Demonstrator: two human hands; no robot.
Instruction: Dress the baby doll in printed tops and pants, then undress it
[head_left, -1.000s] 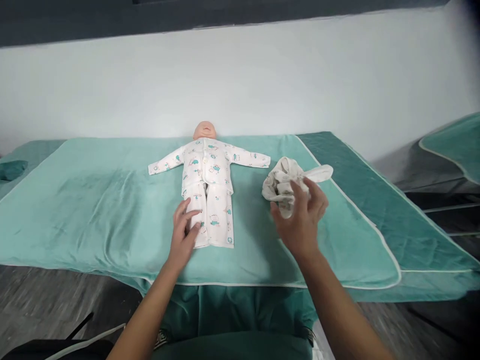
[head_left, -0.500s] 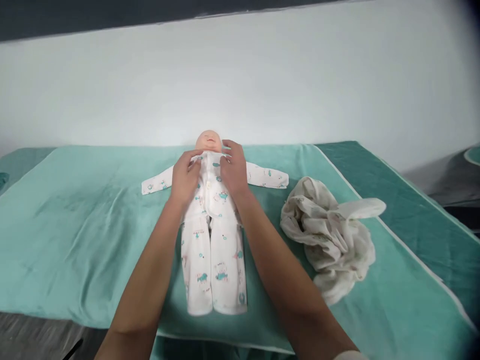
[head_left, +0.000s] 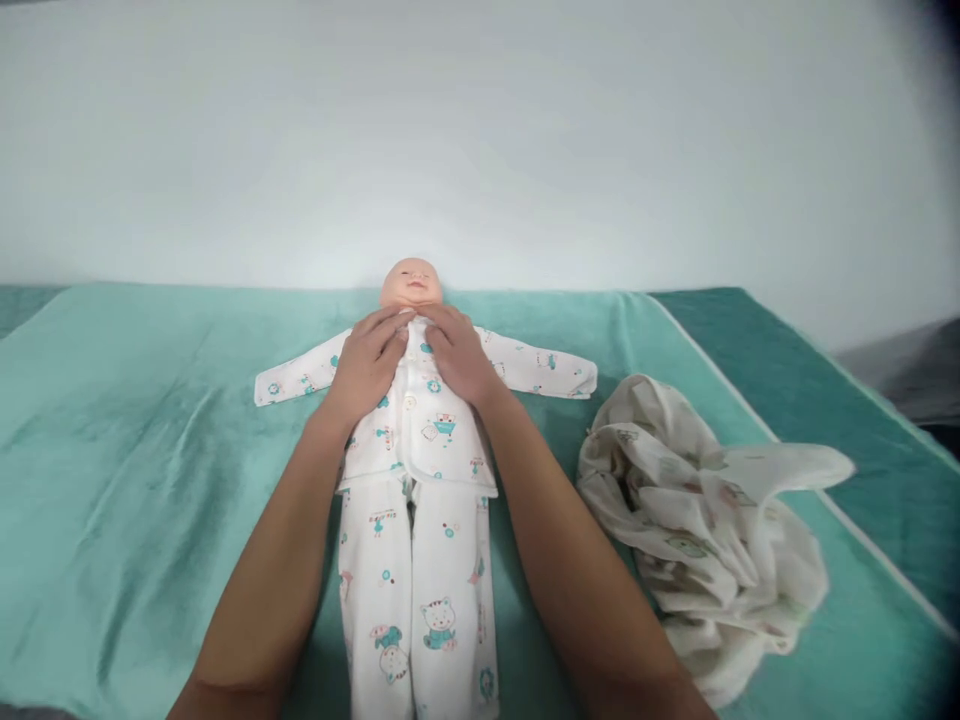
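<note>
A baby doll (head_left: 412, 280) lies face up in a white buttoned shirt (head_left: 442, 445) with small teal prints. Matching white trousers (head_left: 448, 580) extend below it towards me. On the upper chest at the left, my left hand (head_left: 371, 362) rests with fingers stretched to the neckline and thumb apart. Mirroring it, my right hand (head_left: 456, 350) touches the collar from the other side, its fingers extended and the thumb lower on the chest. My fingertips nearly meet under the doll's chin, covering much of the collar. Both sleeves point outwards.
To the right lies a crumpled white printed cloth (head_left: 697, 530), beside my right forearm. A light green sheet (head_left: 150, 450) covers the surface, with a darker green cover (head_left: 817, 400) showing past its right edge. Behind the doll's head rises a white wall (head_left: 480, 140).
The view has come closer and tilted down. My fingers have come together at the collar, where they were farther apart and the right ones were raised beside the doll's head.
</note>
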